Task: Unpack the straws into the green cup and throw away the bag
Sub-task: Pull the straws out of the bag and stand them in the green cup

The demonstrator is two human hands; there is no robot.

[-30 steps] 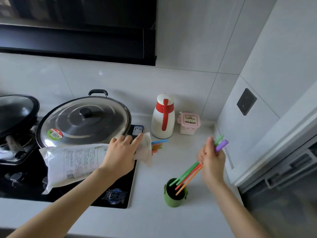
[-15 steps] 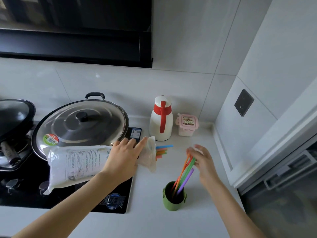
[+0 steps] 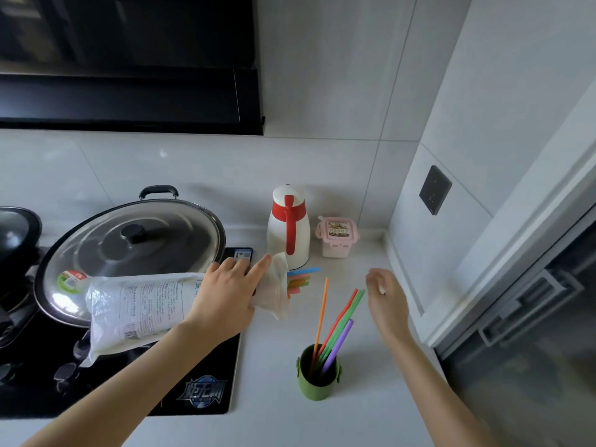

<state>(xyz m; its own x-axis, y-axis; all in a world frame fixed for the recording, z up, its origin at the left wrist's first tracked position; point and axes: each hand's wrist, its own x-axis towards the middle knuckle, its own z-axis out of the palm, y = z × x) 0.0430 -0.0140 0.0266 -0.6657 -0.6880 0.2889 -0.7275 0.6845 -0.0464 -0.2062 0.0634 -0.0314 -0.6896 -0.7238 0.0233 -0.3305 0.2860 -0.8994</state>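
My left hand [image 3: 225,298] gripped the bag [image 3: 138,311] over the hob [image 3: 225,375], with straw ends [image 3: 300,279] poking from its mouth near the white jug [image 3: 288,227]. My right hand [image 3: 387,301] hovered empty, fingers loose, beside the straws [image 3: 335,327] standing in the green cup [image 3: 317,379]. The lidded wok [image 3: 129,250] crowded in behind the bag, and a pink box [image 3: 337,237] sat beside the jug.

The left hand [image 3: 225,298] is extended forward on a bare forearm, knuckles up, and is clasped over the bag [image 3: 138,311], forefinger laid straight. The right hand [image 3: 387,298] is held empty, fingers loosely spread and apparently slightly curled.
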